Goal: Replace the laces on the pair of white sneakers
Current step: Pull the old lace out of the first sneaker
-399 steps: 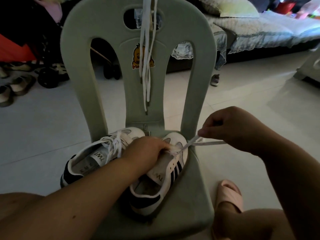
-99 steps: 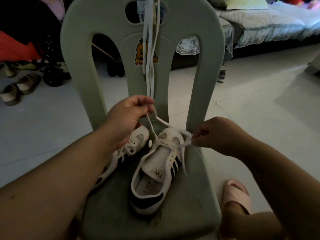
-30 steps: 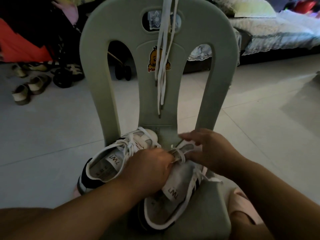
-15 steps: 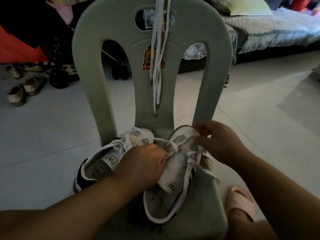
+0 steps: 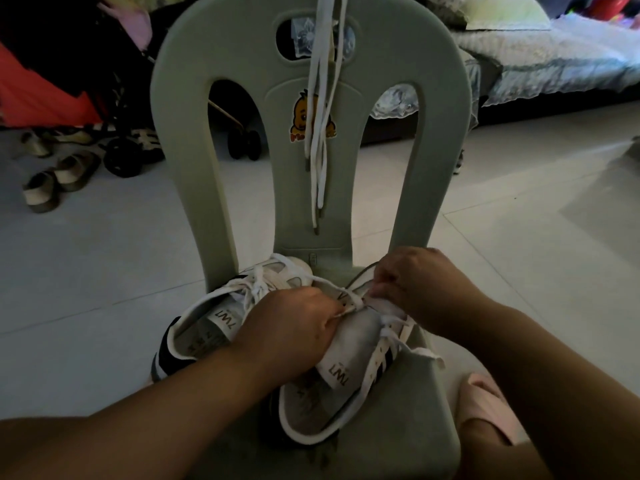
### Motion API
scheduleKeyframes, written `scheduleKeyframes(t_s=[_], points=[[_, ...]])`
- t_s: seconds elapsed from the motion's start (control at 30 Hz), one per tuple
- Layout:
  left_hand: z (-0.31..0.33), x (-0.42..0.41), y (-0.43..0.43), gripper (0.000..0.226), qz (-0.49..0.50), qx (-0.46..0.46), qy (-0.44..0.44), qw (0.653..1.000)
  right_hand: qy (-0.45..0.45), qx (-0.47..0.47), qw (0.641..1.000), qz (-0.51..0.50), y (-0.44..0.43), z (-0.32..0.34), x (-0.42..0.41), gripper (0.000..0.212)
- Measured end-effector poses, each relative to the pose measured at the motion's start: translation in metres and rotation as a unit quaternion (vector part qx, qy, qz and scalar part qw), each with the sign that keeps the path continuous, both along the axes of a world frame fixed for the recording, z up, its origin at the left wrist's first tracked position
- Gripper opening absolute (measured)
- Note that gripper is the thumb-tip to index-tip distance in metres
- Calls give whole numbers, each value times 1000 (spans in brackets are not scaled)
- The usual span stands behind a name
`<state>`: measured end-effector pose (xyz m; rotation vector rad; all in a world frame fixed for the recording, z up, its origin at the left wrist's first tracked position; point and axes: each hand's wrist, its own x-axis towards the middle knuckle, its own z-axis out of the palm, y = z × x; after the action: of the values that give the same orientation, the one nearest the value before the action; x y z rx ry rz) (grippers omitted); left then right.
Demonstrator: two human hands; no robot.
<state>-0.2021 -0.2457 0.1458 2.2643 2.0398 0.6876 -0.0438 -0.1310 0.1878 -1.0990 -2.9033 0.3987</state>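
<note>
Two white sneakers with black stripes lie on the seat of a pale green plastic chair point(image 5: 408, 441). The left sneaker point(image 5: 207, 327) is laced and tied. The right sneaker point(image 5: 343, 382) has its tongue pulled up. My left hand point(image 5: 294, 327) grips this shoe's tongue and upper and pinches a white lace point(image 5: 394, 323) at the eyelets. My right hand point(image 5: 419, 282) pinches the same lace near the toe end. A loose end trails off the shoe's right side. Spare white laces point(image 5: 320, 133) hang down the chair back.
A duck sticker point(image 5: 301, 116) is on the chair back. A pink slipper point(image 5: 485, 403) on a foot is at the lower right. Sandals point(image 5: 52, 178) and a stroller point(image 5: 121, 143) stand on the tiled floor to the left. A sofa point(image 5: 554, 64) is at the back right.
Over the last second both hands stay on the right sneaker's eyelets; my right hand shifted slightly toward the toe, working the lace. Earlier both hands had pulled the lace ends up and apart.
</note>
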Motion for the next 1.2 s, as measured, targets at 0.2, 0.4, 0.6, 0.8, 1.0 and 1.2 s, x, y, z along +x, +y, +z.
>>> scheduleKeyframes(t_s=[0.2,0.4,0.6,0.8,1.0,1.2], points=[[0,-4,-2,42,6,-35,-27,999,116,31,977,-176,27,20,28,6],[-4,-4,0,38,8,-23,-12,1000,-18,-22,999,43,-8,2,0,35],[-6,-4,1,38,1,-21,-12,1000,0,-7,998,63,-12,1,-7,25],[-4,-3,1,37,-9,-13,-20,1000,67,3,997,-36,-5,-2,-1,17],[-6,-5,1,36,-2,8,-10,1000,66,-24,994,-86,0,2,6,22],[-8,-3,2,34,-7,18,5,1000,2,-12,999,52,-10,-14,-5,44]])
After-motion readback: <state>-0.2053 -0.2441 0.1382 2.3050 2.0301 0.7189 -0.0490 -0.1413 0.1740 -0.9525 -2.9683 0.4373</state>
